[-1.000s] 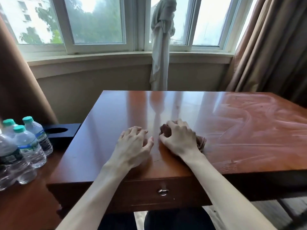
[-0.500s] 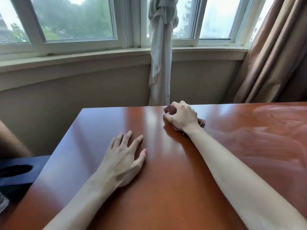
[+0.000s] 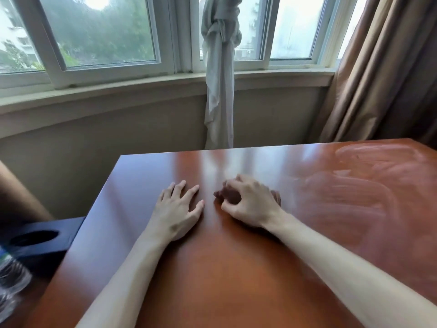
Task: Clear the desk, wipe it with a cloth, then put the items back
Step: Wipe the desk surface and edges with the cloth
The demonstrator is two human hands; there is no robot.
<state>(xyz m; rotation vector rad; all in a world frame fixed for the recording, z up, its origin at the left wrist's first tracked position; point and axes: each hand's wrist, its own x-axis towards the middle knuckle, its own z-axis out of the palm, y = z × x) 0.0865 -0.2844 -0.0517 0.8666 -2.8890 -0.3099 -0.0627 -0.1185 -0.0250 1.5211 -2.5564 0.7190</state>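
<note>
**Right grip bunched on the cloth, left grip flat on the worktop**

The right hand (image 3: pixel 251 203) has its grip curled round a dark brown cloth (image 3: pixel 228 196), thumb and fingers pinching the wad and pressing it down onto the wood. The left hand (image 3: pixel 178 209) lies just beside it, palm down, its grip spread with straight fingers touching the surface and holding nothing. Both forearms reach in from the near edge.

The worktop (image 3: pixel 212 280) is a glossy reddish-brown slab that fills the lower part of the view. The cloth sits on it about midway between the left and right edges, nearer the far edge than the near one, mostly covered by the right hand, with a bit showing at the fingertips and a bit behind the knuckles. Toward the far right corner the wood carries pale, smeared wipe streaks (image 3: pixel 359 183); the part around the left hand is shiny and reflects the windows.

Beyond the far edge stands a beige wall under a row of white-framed windows (image 3: pixel 101 34). Brown curtains (image 3: pixel 387 74) hang past the far right corner, and a knotted pale sheer curtain (image 3: pixel 220 86) hangs at the middle. Off the left edge lies a dark box with a round opening (image 3: pixel 35 237), and below it a blurred clear plastic bottle (image 3: pixel 10 278).
</note>
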